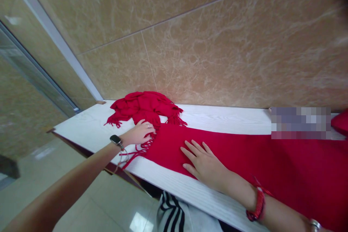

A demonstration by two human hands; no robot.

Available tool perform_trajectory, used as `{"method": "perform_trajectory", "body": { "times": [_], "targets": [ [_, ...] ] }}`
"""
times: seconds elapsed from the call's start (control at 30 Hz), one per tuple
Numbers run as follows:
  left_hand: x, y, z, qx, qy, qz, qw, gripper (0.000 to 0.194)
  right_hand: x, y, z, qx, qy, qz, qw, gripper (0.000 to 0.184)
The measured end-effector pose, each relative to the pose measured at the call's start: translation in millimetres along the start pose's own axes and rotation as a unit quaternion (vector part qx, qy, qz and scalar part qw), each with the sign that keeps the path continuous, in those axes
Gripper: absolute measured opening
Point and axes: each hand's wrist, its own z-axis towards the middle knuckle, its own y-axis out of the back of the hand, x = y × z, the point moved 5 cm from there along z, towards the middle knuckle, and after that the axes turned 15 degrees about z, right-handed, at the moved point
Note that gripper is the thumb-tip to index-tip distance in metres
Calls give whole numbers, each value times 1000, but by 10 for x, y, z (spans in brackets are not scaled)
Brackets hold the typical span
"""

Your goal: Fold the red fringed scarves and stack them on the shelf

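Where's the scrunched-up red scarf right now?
In the head view, the scrunched-up red scarf sits left of centre on the white table, against the tan wall, just beyond the left hand.

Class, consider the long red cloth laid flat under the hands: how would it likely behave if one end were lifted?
The long red cloth would probably droop, since it looks thin. Its fringe would likely dangle; the loose strands already bend. It seems floppy, as the similar red bundle slumps in soft folds.
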Motion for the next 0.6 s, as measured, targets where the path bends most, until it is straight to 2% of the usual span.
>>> {"method": "perform_trajectory", "body": {
  "times": [0.1,0.2,0.27,0.33,0.47,0.53,0.6],
  "targets": [
    [368,-85,-160,12,40,75,996,19,-6,0,-6,0,10,4,1000,51],
    [612,1,-289,10,65,87,994,20,2,12,-11,2,18,7,1000,51],
    [552,109,-294,7,68,84,994,22,10,24,-13,5,17,6,1000,51],
    [330,197,-242,-1,55,70,996,24,12,32,-13,9,10,4,1000,51],
    [-159,202,-170,-16,-37,-22,999,29,8,29,-13,12,14,7,1000,51],
    [-144,122,-225,0,-53,-37,998,32,-2,21,-13,7,20,8,1000,51],
    [78,43,-323,24,-14,-9,1000,28,-14,12,-13,3,23,6,1000,51]
  ]
}}
